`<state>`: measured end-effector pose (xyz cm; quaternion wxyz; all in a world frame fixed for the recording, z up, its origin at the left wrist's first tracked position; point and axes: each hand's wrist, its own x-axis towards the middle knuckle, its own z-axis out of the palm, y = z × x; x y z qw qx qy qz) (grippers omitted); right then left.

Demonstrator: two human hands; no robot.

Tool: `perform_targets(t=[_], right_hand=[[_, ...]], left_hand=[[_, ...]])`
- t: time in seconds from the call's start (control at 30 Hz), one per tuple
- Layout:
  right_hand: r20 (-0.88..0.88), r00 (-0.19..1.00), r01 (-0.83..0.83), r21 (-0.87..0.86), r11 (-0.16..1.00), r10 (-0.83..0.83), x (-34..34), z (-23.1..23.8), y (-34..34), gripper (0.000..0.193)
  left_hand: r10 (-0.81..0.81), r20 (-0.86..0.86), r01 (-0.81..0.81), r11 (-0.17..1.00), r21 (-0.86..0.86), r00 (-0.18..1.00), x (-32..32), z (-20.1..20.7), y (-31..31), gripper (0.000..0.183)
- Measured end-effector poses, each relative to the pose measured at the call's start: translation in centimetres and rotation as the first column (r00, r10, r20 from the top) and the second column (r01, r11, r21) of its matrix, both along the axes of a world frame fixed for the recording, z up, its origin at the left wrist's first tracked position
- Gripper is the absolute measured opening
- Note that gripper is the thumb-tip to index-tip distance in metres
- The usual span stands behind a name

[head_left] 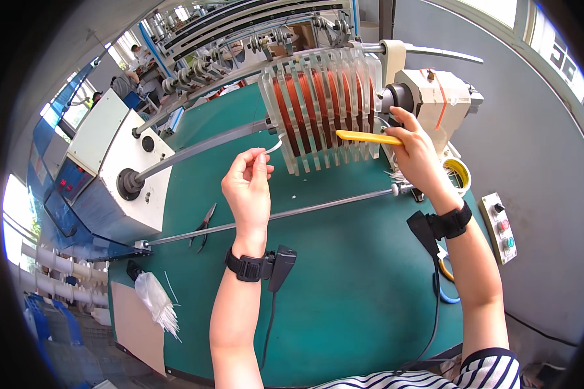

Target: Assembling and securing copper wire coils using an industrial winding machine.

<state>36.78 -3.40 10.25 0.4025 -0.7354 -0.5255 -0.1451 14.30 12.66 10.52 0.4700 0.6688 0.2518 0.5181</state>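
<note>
My left hand (pixel 248 175) pinches a thin white strip (pixel 276 146) between thumb and fingertips. The strip's far end reaches the left side of the winding form (pixel 324 107), made of clear plates with copper wire coils between them. In my right hand (pixel 416 152) is a flat yellow stick-like tool (pixel 368 137), held nearly level. Its tip points left and lies in front of the form's lower coils; whether it touches them I cannot tell. A metal shaft (pixel 207 149) carries the form.
A white machine housing (pixel 120 172) stands at left, a cream-coloured head (pixel 435 104) at right. Below the form a thin metal rod (pixel 292 212) crosses the green table. Pliers (pixel 204 227), a bag of white strips (pixel 156 301), a yellow tape roll (pixel 459 174) and a button box (pixel 499 227) are around.
</note>
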Motion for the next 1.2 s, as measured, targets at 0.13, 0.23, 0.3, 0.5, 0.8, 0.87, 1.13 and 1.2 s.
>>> perform_targets(t=[0.13, 0.23, 0.3, 0.5, 0.8, 0.87, 1.13, 1.2], right_hand=[[0.135, 0.991, 0.023, -0.117, 0.993, -0.007, -0.8, -0.3, 0.8, 0.019], [0.209, 0.977, 0.066, -0.135, 0.989, -0.036, -0.7, -0.2, 0.7, 0.022], [0.234, 0.971, 0.075, -0.141, 0.987, -0.04, -0.6, -0.1, 0.8, 0.023], [0.172, 0.983, 0.069, -0.065, 0.995, -0.057, 0.3, 0.4, 0.0, 0.03], [-0.096, 0.994, -0.05, -0.08, 0.996, 0.042, -0.8, 1.1, -1.6, 0.024], [-0.14, 0.988, -0.072, -0.072, 0.995, 0.061, -1.6, 1.6, -1.9, 0.024], [-0.24, 0.968, -0.089, -0.065, 0.994, 0.071, -2.4, 1.9, -2.2, 0.024], [-0.241, 0.967, -0.092, -0.052, 0.994, 0.077, -2.3, 1.8, -2.3, 0.024]], left_hand=[[0.031, -0.035, -0.03, 0.999, 0.029, 0.999, -0.4, -0.1, 0.3, 0.014], [0.036, -0.048, -0.034, 0.998, 0.044, 0.998, -0.2, 0.3, 0.0, 0.014], [0.045, -0.048, -0.042, 0.997, 0.059, 0.998, -0.1, 0.6, 0.0, 0.013], [0.123, -0.098, -0.11, 0.985, 0.132, 0.988, -0.3, 0.8, 0.4, 0.012], [0.093, -0.141, -0.062, 0.976, 0.208, 0.986, 2.6, -0.3, -4.0, 0.006], [0.098, -0.089, -0.08, 0.979, 0.189, 0.991, 3.9, -0.9, -4.7, 0.007], [0.213, -0.064, -0.187, 0.942, 0.278, 0.975, 6.4, -2.8, -4.4, 0.006], [0.27, -0.089, -0.223, 0.908, 0.355, 0.959, 6.8, -3.0, -3.9, 0.006]])
